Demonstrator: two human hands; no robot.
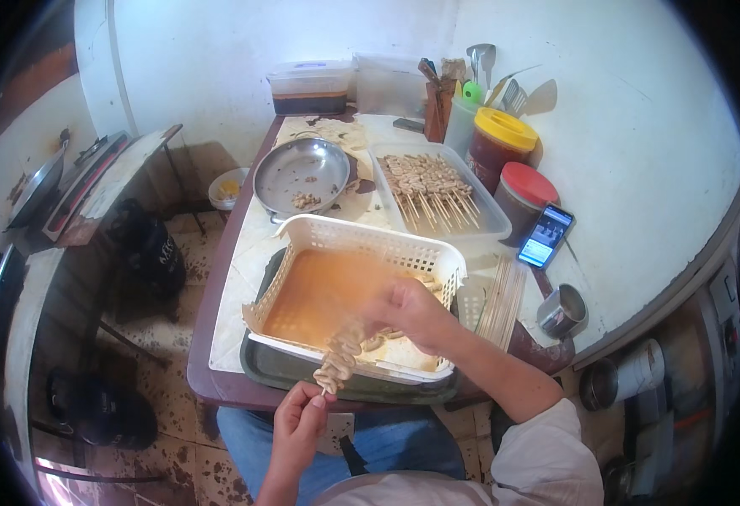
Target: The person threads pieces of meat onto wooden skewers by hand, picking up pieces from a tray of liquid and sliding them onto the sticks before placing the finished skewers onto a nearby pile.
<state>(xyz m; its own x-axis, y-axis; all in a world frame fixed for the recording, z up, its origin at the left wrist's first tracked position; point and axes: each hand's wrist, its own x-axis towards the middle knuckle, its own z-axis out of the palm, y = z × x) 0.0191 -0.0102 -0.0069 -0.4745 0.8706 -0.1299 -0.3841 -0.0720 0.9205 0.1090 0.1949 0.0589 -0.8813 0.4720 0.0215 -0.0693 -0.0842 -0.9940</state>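
My left hand (pixel 299 417) pinches the lower end of a skewer, on which pale folded pieces of meat or intestine (pixel 335 372) are threaded. The skewer slants up to the right over the near rim of a white perforated plastic basket (pixel 370 229). Above the basket, my right hand (pixel 408 313) is blurred, its fingers bent near the skewer's upper part; what they hold cannot be made out. More pale pieces (pixel 430 281) lie at the right side of the basket, partly behind my right hand. The left part of the basket has an orange-brown surface.
Behind the basket stand a steel pan (pixel 301 174) with scraps and a clear tray (pixel 496 221) of filled skewers (pixel 433 183). Bare wooden skewers (pixel 501 303), a lit phone (pixel 546 235), a metal cup (pixel 561 311) and lidded containers (pixel 529 183) are at the right. A dark green tray (pixel 262 364) lies beneath the basket.
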